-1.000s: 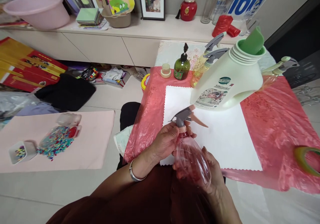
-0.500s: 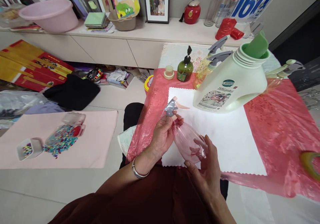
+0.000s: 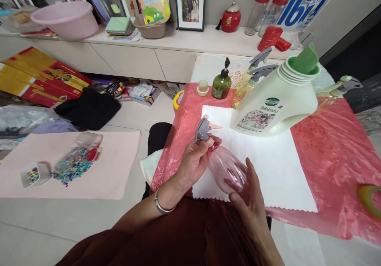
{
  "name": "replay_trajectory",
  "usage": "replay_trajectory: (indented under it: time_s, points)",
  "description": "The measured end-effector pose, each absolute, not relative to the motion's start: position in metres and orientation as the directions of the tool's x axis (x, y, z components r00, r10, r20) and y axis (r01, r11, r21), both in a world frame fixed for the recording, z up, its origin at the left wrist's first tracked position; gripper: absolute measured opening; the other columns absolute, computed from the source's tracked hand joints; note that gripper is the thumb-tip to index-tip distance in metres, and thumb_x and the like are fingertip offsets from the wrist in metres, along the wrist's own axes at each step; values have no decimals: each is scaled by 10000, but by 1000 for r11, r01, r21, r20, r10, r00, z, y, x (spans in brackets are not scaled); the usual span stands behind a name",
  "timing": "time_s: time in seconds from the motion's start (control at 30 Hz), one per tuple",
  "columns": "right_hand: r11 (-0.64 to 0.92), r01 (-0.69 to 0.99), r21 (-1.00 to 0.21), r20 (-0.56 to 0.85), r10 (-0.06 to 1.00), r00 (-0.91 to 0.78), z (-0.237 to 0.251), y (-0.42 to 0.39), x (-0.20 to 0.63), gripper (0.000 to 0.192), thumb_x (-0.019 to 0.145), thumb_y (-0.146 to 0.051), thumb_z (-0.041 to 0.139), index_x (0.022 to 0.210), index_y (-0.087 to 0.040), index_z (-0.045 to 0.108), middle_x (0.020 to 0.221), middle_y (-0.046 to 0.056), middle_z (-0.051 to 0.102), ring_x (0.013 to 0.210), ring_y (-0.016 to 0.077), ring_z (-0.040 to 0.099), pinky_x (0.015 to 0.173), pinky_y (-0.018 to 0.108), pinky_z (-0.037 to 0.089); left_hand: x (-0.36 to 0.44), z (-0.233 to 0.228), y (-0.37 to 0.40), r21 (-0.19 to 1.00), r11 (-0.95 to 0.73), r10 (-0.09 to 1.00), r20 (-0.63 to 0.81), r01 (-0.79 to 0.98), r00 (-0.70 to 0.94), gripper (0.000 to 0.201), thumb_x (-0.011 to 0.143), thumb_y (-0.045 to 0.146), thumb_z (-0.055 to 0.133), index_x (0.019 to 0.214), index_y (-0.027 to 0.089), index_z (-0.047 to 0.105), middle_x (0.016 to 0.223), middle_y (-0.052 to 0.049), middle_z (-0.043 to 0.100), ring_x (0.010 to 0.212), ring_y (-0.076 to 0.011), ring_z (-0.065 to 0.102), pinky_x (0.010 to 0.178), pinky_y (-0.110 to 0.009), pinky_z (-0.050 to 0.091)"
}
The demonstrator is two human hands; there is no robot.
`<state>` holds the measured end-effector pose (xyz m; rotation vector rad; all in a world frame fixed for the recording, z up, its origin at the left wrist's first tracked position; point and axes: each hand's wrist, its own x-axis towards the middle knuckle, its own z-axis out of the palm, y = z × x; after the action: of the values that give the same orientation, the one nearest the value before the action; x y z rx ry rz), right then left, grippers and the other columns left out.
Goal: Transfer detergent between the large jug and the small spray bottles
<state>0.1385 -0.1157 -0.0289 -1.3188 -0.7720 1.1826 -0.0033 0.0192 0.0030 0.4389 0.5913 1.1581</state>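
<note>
A clear pink spray bottle (image 3: 228, 169) lies tilted in front of me, its grey trigger head pointing up and left. My left hand (image 3: 195, 157) wraps round the collar just below that head, thumb on the near side. My right hand (image 3: 251, 198) cups the bottle's rounded base, with the thumb in front and the fingers partly seen through the plastic. Beneath them is a white sheet (image 3: 276, 167) with a scalloped edge. A large pale green jug (image 3: 274, 103) stands on the sheet, a green cap-like piece (image 3: 306, 60) in its mouth.
Beyond the sheet stand a green pump bottle (image 3: 222, 84), a small translucent cap (image 3: 203, 87) and other spray bottles (image 3: 245, 87). Red plastic film (image 3: 336, 147) covers the table; a tape roll (image 3: 369, 200) lies right. Colourful beads (image 3: 73, 167) lie on a pink mat (image 3: 116, 171) at left.
The trigger head has turned a little in my left hand, and the bottle has shifted slightly right. My right thumb has moved right along the base. The camera view has moved slightly.
</note>
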Motion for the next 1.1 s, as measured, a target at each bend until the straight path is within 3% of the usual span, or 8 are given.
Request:
replay_trajectory:
  time_s: [0.07, 0.17, 0.27, 0.37, 0.53, 0.63, 0.9, 1.1]
  points:
    - [-95, -77, -993, -113, 949, 293, -29, -118, 137, 874, 855, -452, 816, 1581, -337, 343, 1571, 83, 307, 1406, 308, 385, 1106, 430, 450, -3, 2, 19, 606, 357, 934, -216, -711, 285, 277, 698, 364, 907, 843, 176, 765, 929, -36, 751, 957, -199, 702, 1074, -422, 488]
    - [-155, -348, -925, -243, 943, 226, -26, -117, 138, 803, 904, -565, 735, 1564, -301, 361, 1492, 135, 416, 1236, 308, 551, 984, 427, 519, -5, 5, 18, 606, 394, 917, -208, -691, 340, 288, 679, 380, 916, 743, 162, 738, 933, -47, 753, 956, -222, 710, 1079, -451, 479]
    - [-392, -684, -615, -461, 883, -91, -20, -110, 142, 898, 894, -759, 624, 1553, -223, 334, 1262, 213, 582, 899, 284, 670, 732, 373, 555, -7, 9, 18, 601, 455, 883, -212, -657, 417, 352, 644, 421, 930, 809, 163, 756, 896, -45, 750, 968, -236, 710, 1102, -470, 458]
    - [-550, -722, -420, -516, 799, -309, -16, -105, 145, 933, 898, -824, 545, 1543, -183, 338, 1143, 237, 627, 760, 256, 667, 634, 320, 528, -7, 9, 18, 596, 480, 868, -218, -644, 446, 358, 642, 422, 931, 821, 163, 761, 911, -43, 749, 985, -230, 704, 1114, -463, 447]
    - [-292, -605, -740, -402, 914, 51, -20, -110, 143, 879, 847, -715, 728, 1554, -349, 354, 1517, 158, 377, 1134, 355, 611, 820, 508, 586, -4, 3, 18, 586, 391, 918, -189, -710, 349, 301, 690, 358, 915, 891, 192, 765, 913, -14, 724, 1020, -193, 682, 1091, -397, 451]
    - [-162, -409, -898, -282, 926, 251, -26, -114, 141, 931, 819, -520, 842, 1575, -354, 324, 1524, 130, 367, 1250, 343, 543, 973, 527, 536, -4, 2, 17, 568, 380, 923, -179, -729, 342, 346, 686, 343, 920, 958, 201, 760, 912, -9, 709, 1013, -185, 671, 1083, -394, 446]
    - [-302, -687, -661, -420, 907, 5, -29, -110, 144, 900, 796, -686, 775, 1495, -239, 427, 1267, 207, 590, 891, 311, 675, 760, 446, 564, -6, 8, 21, 596, 445, 887, -191, -668, 421, 452, 621, 397, 949, 946, 151, 754, 893, -34, 712, 979, -204, 669, 1049, -384, 424]
    - [-299, -692, -657, -387, 922, -30, -42, -107, 147, 834, 862, -684, 707, 1516, -264, 405, 1351, 206, 545, 950, 325, 672, 849, 488, 542, -4, 14, 22, 653, 433, 893, -216, -621, 395, 418, 679, 409, 916, 1005, 193, 768, 950, -45, 733, 1008, -216, 669, 1016, -392, 415]
